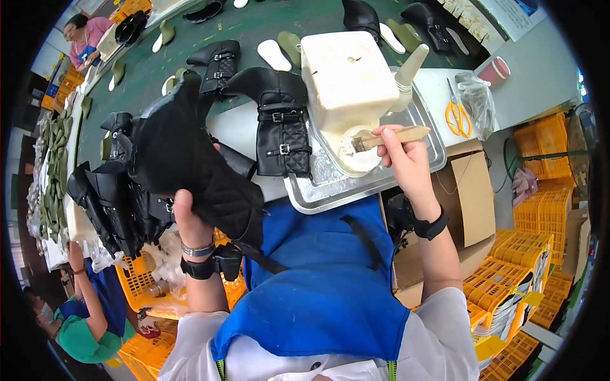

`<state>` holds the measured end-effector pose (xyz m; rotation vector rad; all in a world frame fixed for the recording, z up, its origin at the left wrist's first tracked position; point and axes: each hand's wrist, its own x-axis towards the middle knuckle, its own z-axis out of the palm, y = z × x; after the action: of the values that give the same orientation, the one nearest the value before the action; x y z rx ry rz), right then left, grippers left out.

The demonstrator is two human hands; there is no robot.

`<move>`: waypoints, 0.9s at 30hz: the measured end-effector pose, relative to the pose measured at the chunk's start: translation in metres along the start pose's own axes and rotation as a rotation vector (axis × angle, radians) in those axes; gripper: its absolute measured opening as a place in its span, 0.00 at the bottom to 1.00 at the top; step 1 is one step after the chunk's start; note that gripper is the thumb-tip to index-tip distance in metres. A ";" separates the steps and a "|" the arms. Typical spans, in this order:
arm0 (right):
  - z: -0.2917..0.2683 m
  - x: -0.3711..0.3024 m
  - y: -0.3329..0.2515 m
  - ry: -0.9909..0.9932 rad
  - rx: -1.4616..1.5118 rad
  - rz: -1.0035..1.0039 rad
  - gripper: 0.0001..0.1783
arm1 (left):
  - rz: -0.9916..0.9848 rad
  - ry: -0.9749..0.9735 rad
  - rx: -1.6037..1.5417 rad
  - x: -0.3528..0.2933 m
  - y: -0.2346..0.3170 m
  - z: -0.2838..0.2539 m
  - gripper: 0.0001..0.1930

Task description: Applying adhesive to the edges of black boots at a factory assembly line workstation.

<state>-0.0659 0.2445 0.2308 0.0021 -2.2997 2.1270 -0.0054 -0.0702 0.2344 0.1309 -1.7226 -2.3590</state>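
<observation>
My left hand (pixel 192 219) is closed around a black boot (pixel 181 155), its dark, fuzzy-looking side toward me. Between the fingers and thumb of my right hand (pixel 406 162) is a wooden-handled brush (pixel 410 134). Its bristles touch white, paste-like stuff (pixel 359 153) in the low opening of a white block-shaped container (pixel 346 79). That container stands in a shiny metal tray (pixel 311 204). Beside the tray's left edge lies another black boot (pixel 281 120) with buckled straps and a quilted panel.
Several black boots (pixel 114 197) cluster at the left, and pale insoles (pixel 273 56) lie on the green belt (pixel 254 19). Orange scissors (pixel 457 117) and a plastic bag (pixel 475 101) rest at right. Yellow crates (pixel 502 267) stack below. Two people (pixel 89 330) (pixel 89 38) work at left.
</observation>
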 end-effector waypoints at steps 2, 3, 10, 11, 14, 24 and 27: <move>-0.002 -0.003 0.004 0.060 -0.160 -0.032 0.14 | -0.013 -0.265 -0.207 0.003 0.004 0.003 0.38; -0.004 -0.003 0.008 0.060 -0.164 -0.032 0.14 | -0.034 -0.252 -0.194 0.002 0.003 0.000 0.37; -0.009 0.002 0.030 0.008 -0.547 -0.132 0.13 | 0.443 -0.069 0.757 0.001 -0.004 0.038 0.46; -0.008 0.002 0.027 0.003 -0.587 -0.119 0.14 | 0.543 -0.116 0.848 0.005 -0.005 0.041 0.48; -0.011 -0.002 0.018 -0.022 -0.603 -0.134 0.13 | 0.629 -0.156 1.008 0.007 -0.004 0.048 0.49; -0.031 0.013 -0.013 0.071 0.354 0.117 0.13 | 0.716 -0.179 1.204 0.008 -0.004 0.063 0.48; -0.008 0.018 -0.036 0.023 0.388 -0.059 0.13 | 0.755 -0.165 1.157 0.007 -0.008 0.069 0.44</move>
<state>-0.0835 0.2502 0.2678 0.0468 -1.8131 2.4845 -0.0274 -0.0055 0.2484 -0.4593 -2.3977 -0.7170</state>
